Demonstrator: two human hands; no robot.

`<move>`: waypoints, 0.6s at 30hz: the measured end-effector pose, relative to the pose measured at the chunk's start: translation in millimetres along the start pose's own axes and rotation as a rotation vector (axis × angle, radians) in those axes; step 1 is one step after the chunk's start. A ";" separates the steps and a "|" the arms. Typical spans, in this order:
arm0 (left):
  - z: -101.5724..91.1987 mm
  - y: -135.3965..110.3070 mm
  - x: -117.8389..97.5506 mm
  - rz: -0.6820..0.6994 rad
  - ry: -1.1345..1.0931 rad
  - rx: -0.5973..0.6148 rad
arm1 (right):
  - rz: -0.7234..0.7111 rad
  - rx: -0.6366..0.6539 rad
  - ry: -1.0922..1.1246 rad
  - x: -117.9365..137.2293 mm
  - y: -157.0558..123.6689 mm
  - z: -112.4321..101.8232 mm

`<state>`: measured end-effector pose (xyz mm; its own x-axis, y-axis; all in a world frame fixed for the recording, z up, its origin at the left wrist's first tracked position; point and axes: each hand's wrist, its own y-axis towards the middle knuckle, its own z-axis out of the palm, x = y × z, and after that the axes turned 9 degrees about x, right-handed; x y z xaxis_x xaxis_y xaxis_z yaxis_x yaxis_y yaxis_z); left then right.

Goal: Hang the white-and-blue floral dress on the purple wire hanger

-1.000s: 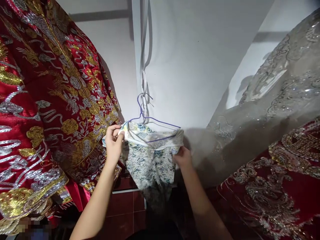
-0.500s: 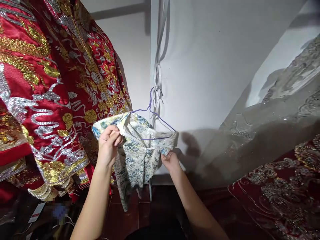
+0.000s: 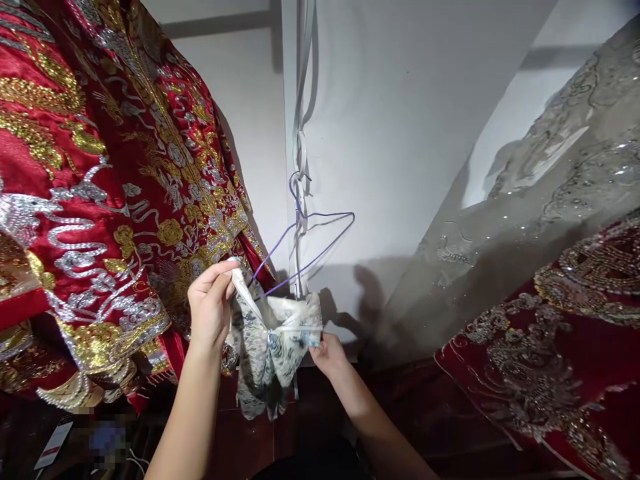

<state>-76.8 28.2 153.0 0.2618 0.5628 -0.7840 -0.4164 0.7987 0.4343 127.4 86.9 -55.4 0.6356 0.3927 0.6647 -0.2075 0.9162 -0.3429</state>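
Note:
A white garment with a blue and yellow pattern [image 3: 285,333] hangs between my two hands. My left hand [image 3: 213,297] pinches its pale upper edge on the left. My right hand [image 3: 329,352] grips the fabric at its right side, with the fingertips partly hidden. A thin purple clothes hanger [image 3: 327,245] hangs tilted from a white strap [image 3: 301,143]. Its right arm is bare, while its lower left end reaches into the garment beside my left hand. What kind of garment it is, I cannot tell for sure.
At the left hangs a red jacket [image 3: 150,153] with gold and silver embroidery. A sheer grey beaded fabric [image 3: 565,193] and a dark red beaded garment [image 3: 525,360] are on the right. Behind the hanger is a white wall [image 3: 380,120]. A tag [image 3: 54,443] lies low at the left.
The garment's right side has come off the hanger and dropped lower with my right hand. The hanger has tilted, its right arm swinging up. The view has shifted slightly right.

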 end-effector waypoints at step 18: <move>20.5 -142.0 57.7 -0.572 -0.126 0.153 | 0.217 0.576 -0.314 8.5 -76.0 56.3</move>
<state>15.3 -48.5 55.1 0.5122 0.0486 -0.8575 -0.0517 0.9983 0.0257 106.7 25.2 13.7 0.3075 0.4972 0.8113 -0.7230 0.6764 -0.1405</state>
